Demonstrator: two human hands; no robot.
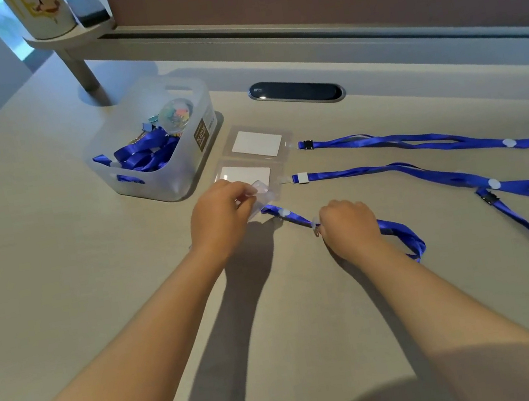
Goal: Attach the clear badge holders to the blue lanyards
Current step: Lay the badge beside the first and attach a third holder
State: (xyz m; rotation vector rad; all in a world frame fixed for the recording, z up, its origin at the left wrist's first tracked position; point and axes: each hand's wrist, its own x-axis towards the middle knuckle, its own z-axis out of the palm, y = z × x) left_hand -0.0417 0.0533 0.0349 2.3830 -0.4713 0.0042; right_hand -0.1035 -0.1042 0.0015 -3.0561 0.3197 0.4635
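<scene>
- Left hand point(223, 213) pinches a clear holder point(259, 190) by its near edge, lifted a little off the bench point(59, 267), just at 6 o'clock of two finished holders.
- Right hand point(349, 221) is curled round the lanyard point(293, 218) near its clip end; the strap trails to 4 o'clock in a loose loop.
- The holder looks light, thin and flexible, likely slick; best held at the edges near its slot, not on the faces.
- The lanyard is soft ribbon and will flop; take it right behind the clip so the clip can be steered.
- More lanyards lie in the bin point(163, 181) at 10 o'clock.
</scene>
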